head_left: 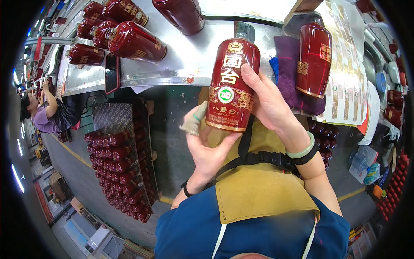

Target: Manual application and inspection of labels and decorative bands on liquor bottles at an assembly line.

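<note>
A dark red glossy bottle (230,82) with gold lettering and a round green sticker is held upright in front of me, over the edge of a metal bench (189,56). My left hand (207,146) cups its base from below, thumb in a grey finger cot. My right hand (269,101) wraps the bottle's right side, with the index finger pressed on its front face. A pale green bangle and a black band sit on my right wrist.
More red bottles (133,41) lie on the bench at left. Another bottle (313,60) rests on a purple cloth (286,69) at right, beside label sheets (345,64). A pallet of bottles (123,172) stands on the floor. A person (43,112) works far left.
</note>
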Demonstrator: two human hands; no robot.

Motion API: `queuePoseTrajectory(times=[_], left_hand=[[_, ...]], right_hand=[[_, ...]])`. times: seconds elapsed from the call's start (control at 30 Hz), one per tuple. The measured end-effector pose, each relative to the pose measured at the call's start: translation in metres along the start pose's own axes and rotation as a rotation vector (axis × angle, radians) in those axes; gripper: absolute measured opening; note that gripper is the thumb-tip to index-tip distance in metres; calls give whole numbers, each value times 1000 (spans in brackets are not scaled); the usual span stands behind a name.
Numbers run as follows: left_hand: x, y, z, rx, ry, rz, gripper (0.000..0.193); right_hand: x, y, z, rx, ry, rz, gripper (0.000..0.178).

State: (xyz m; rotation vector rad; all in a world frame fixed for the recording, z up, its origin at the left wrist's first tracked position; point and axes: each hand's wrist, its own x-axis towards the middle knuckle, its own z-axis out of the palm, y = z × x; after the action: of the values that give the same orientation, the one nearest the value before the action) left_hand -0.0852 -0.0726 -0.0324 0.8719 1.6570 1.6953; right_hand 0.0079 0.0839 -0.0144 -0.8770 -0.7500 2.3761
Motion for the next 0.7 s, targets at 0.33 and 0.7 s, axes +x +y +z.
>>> queuePoseTrajectory(times=[0.33,0.7], left_hand=[[3,-15,0,342,97,352,95],[5,-13,7,416,64,438,89]], right_hand=[[5,14,-2,109,69,13,54],[5,15,2,99,108,-83,46]])
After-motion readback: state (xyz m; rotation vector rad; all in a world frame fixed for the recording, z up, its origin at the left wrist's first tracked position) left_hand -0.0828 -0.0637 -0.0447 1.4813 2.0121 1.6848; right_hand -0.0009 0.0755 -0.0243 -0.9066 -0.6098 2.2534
